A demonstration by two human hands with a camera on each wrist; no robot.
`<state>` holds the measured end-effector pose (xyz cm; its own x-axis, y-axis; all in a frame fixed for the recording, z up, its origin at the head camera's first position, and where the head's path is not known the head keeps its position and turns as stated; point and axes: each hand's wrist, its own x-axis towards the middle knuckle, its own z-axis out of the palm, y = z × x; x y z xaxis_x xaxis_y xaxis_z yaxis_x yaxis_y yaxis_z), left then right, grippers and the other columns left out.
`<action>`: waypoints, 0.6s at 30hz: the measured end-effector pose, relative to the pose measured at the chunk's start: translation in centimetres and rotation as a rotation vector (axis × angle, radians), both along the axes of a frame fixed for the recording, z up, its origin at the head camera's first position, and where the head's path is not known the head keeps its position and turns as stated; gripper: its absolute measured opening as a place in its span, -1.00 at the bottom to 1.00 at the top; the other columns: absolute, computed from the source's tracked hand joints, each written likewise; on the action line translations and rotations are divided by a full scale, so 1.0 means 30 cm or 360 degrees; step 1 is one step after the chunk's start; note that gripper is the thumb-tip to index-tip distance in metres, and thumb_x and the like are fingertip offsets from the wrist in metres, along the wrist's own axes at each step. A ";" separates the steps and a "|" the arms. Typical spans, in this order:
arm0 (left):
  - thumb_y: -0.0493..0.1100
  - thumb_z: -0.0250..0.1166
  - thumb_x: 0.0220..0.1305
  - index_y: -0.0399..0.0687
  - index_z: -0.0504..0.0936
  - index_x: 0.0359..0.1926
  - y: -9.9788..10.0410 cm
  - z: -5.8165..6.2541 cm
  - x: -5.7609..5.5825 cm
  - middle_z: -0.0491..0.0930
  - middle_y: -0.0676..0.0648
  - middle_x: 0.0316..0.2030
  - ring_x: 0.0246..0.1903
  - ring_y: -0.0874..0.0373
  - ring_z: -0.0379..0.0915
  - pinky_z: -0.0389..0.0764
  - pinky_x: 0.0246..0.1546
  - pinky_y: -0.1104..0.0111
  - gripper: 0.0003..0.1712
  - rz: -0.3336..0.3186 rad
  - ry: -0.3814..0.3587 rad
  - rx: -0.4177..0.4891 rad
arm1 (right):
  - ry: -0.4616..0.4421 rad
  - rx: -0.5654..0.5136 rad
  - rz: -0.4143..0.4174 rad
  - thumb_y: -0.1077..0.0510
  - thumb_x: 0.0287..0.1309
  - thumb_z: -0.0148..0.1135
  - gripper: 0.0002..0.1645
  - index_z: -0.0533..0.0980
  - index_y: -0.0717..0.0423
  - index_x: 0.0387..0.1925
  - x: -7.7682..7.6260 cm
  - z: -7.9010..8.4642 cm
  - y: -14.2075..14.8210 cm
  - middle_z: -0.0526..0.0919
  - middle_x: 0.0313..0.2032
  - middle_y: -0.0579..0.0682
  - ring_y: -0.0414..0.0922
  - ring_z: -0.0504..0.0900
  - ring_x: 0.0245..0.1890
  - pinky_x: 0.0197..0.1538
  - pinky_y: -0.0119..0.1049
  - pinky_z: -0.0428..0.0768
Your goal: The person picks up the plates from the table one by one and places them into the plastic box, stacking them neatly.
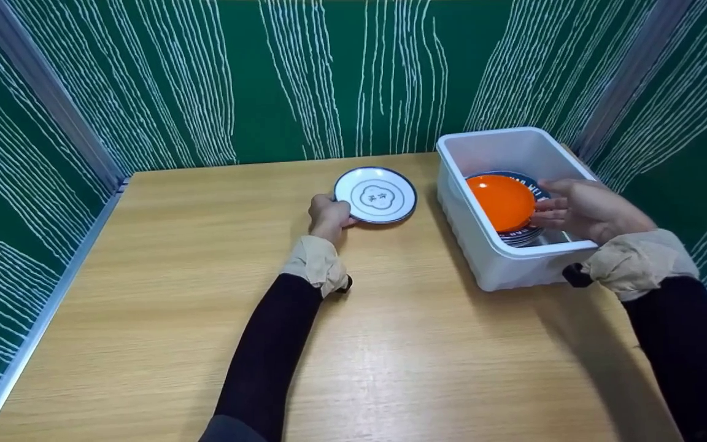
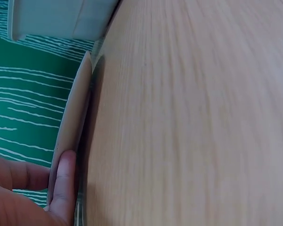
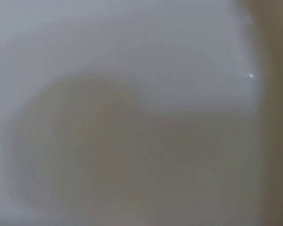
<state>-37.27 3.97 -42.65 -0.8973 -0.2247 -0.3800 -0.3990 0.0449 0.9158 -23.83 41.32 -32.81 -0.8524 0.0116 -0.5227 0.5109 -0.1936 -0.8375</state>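
My left hand pinches the left edge of a small white plate with a dark blue rim and printed characters in its middle. Seen edge-on in the left wrist view, the plate is held between thumb and finger, close over the tabletop. Inside the white plastic bin, my right hand has its fingers stretched towards the right edge of an orange plate. Whether the fingertips touch that edge, I cannot tell. Dark patterned plates lie stacked under the orange one. The right wrist view is blurred.
The white bin stands at the right rear of the wooden table, its walls rising around the plates. Green panels with white streaks enclose the table at the back and sides.
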 end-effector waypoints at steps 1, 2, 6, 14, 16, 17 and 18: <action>-0.54 0.07 0.35 -0.21 0.43 0.40 0.000 0.001 0.001 0.62 -0.12 0.04 -0.26 0.13 0.66 0.70 -0.40 0.42 -0.38 0.0006 0.0008 0.0025 | -0.0002 0.0016 0.0008 -0.09 0.39 0.27 0.24 -0.47 -0.23 0.62 -0.001 -0.002 0.000 -0.36 0.63 0.13 0.12 -0.01 0.55 0.52 -0.08 0.21; -0.55 0.08 0.35 -0.23 0.43 0.39 0.000 0.002 0.002 0.62 -0.14 0.04 -0.25 0.12 0.67 0.71 -0.39 0.41 -0.39 0.0015 0.0019 0.0054 | -0.0001 0.0030 0.0017 -0.10 0.40 0.26 0.23 -0.47 -0.23 0.62 -0.002 -0.005 0.000 -0.35 0.63 0.13 0.12 0.00 0.55 0.51 -0.09 0.23; -0.55 0.09 0.36 -0.25 0.42 0.37 -0.002 0.009 0.006 0.61 -0.17 0.03 -0.19 0.09 0.68 0.74 -0.36 0.38 -0.42 0.0064 0.0038 0.0174 | 0.0019 0.0101 0.0049 -0.13 0.40 0.24 0.21 -0.45 -0.17 0.63 -0.006 -0.014 0.002 -0.30 0.63 0.15 0.12 0.06 0.52 0.49 -0.07 0.28; -0.55 0.07 0.36 -0.36 0.41 0.36 -0.026 0.037 0.034 0.65 -0.24 -0.01 -0.19 0.02 0.73 0.75 -0.35 0.38 -0.44 0.0077 0.0115 0.0401 | 0.0093 0.0264 0.0059 -0.16 0.41 0.22 -0.04 -0.09 -0.11 0.58 0.001 -0.021 0.013 0.20 0.39 0.14 0.05 0.46 0.27 0.43 -0.03 0.39; -0.52 0.10 0.36 -0.36 0.42 0.33 -0.039 0.049 0.046 0.66 -0.23 -0.05 -0.29 0.07 0.71 0.72 -0.40 0.44 -0.48 0.0048 0.0134 0.0416 | 0.0117 0.0309 0.0063 -0.15 0.44 0.18 -0.14 -0.03 -0.09 0.54 0.003 -0.022 0.012 0.26 0.32 0.11 0.01 0.54 0.19 0.39 -0.06 0.45; -0.50 0.11 0.36 -0.37 0.43 0.31 -0.047 0.056 0.053 0.65 -0.23 -0.07 -0.34 0.09 0.69 0.70 -0.42 0.45 -0.50 0.0027 0.0149 0.0430 | 0.0133 0.0337 0.0068 -0.14 0.46 0.15 -0.19 0.01 -0.09 0.52 0.003 -0.022 0.009 0.28 0.31 0.11 -0.01 0.57 0.15 0.36 -0.07 0.49; -0.49 0.12 0.35 -0.38 0.43 0.29 -0.054 0.062 0.058 0.64 -0.23 -0.08 -0.38 0.11 0.67 0.69 -0.43 0.47 -0.51 0.0005 0.0167 0.0452 | 0.0153 0.0373 0.0074 -0.14 0.47 0.13 -0.21 0.03 -0.06 0.51 0.004 -0.023 0.007 0.28 0.30 0.11 -0.03 0.59 0.12 0.33 -0.09 0.53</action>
